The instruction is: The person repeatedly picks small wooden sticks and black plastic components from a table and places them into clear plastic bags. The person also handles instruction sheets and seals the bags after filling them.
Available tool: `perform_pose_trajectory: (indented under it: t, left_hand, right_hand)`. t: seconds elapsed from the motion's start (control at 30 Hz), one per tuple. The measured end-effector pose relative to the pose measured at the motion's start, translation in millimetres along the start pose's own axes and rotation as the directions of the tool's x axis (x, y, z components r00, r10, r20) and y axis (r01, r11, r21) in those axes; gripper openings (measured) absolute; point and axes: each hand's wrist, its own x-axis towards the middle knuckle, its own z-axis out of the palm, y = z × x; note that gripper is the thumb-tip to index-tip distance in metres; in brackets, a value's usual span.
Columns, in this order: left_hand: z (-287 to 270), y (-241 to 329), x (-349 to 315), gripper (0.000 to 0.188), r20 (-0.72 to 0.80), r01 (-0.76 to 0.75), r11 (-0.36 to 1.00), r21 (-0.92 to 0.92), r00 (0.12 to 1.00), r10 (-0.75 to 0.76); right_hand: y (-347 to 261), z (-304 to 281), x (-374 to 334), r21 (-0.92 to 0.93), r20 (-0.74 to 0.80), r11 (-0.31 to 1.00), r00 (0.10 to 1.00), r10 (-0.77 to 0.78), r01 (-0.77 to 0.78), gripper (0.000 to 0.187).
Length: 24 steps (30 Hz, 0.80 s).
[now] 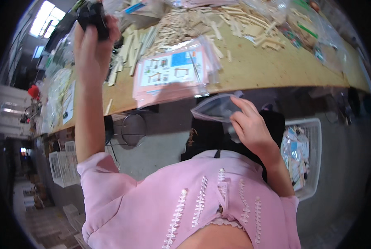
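Nearest the camera: pink top, by which the lower part of the view is filled. Above the lap, just off the near table edge, a clear bag is held by the right hand; its right end is pinched between fingers and thumb, and its mouth appears to be parted. A black object is gripped in the left hand, far out over the left part of the table; its kind cannot be told through blur.

Risks, as judged: the bag is held at one end only, so its mouth could be folded shut or missed if the film sags. The black object could be dropped if the grip is loosened early. The slick stack of printed packets, lying at the near edge, could be caught by the left forearm and slid off.

Edges and room: the far side is crowded by loose wooden pieces. Bare tabletop is found right of the packets. Below the edge, open floor is seen left of the lap; on the right, space is bounded by a white crate of packets.
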Motion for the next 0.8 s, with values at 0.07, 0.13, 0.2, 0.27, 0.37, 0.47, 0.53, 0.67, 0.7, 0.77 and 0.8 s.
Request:
perform_pose_trajectory:
  t: [0.07, 0.13, 0.2, 0.27, 0.37, 0.47, 0.53, 0.67, 0.7, 0.77, 0.8]
  left_hand:
    - [21, -11, -39, 0.074, 0.154, 0.054, 0.998, 0.031, 0.986, -0.058]
    - [47, -27, -65, 0.075, 0.192, 0.028, 0.998, -0.059, 0.981, -0.016]
    - [67, -33, -86, 0.073, 0.178, 0.098, 0.995, 0.007, 0.979, -0.098]
    - [81, -37, -93, 0.071, 0.214, 0.121, 0.993, -0.005, 0.97, -0.117]
    - [81, -44, -95, 0.071, 0.23, 0.118, 0.993, 0.008, 0.966, -0.117]
    - [83, -47, -92, 0.072, 0.207, 0.119, 0.992, 0.034, 0.97, -0.123]
    - [83, -52, -86, 0.072, 0.233, 0.11, 0.994, 0.003, 0.967, -0.108]
    - [100, -61, -87, 0.064, 0.324, 0.116, 0.988, -0.102, 0.943, -0.077]
    - [101, -61, -93, 0.058, 0.354, 0.176, 0.983, -0.049, 0.924, -0.147]
    - [104, -60, -98, 0.049, 0.438, 0.219, 0.976, 0.001, 0.877, -0.197]
    - [101, -61, -98, 0.047, 0.511, 0.21, 0.977, 0.05, 0.835, -0.205]
  right_hand:
    - [8, 4, 2, 0.015, -0.002, 1.0, 1.0, -0.027, 0.027, 0.007]
    - [13, 4, 1, 0.03, 0.006, 0.999, 1.0, -0.03, 0.03, 0.007]
    - [15, 4, -3, 0.03, -0.019, 0.999, 0.999, -0.025, 0.026, 0.007]
    - [16, 4, -6, 0.036, -0.028, 0.999, 0.999, -0.02, 0.021, 0.007]
    - [20, 8, -12, 0.049, 0.009, 0.999, 1.0, -0.017, 0.017, 0.007]
    - [22, 11, -13, 0.047, 0.025, 0.999, 0.999, -0.029, 0.028, 0.007]
    - [22, 13, -14, 0.052, 0.029, 0.998, 0.999, -0.03, 0.028, 0.008]
    - [21, 14, -13, 0.055, 0.041, 0.998, 0.998, -0.042, 0.039, 0.008]
    - [21, 13, -13, 0.062, 0.034, 0.997, 0.998, -0.046, 0.043, 0.008]
    - [21, 12, -14, 0.073, 0.019, 0.996, 0.999, -0.046, 0.044, 0.008]
    - [22, 11, -14, 0.088, 0.01, 0.996, 0.999, -0.034, 0.033, 0.009]
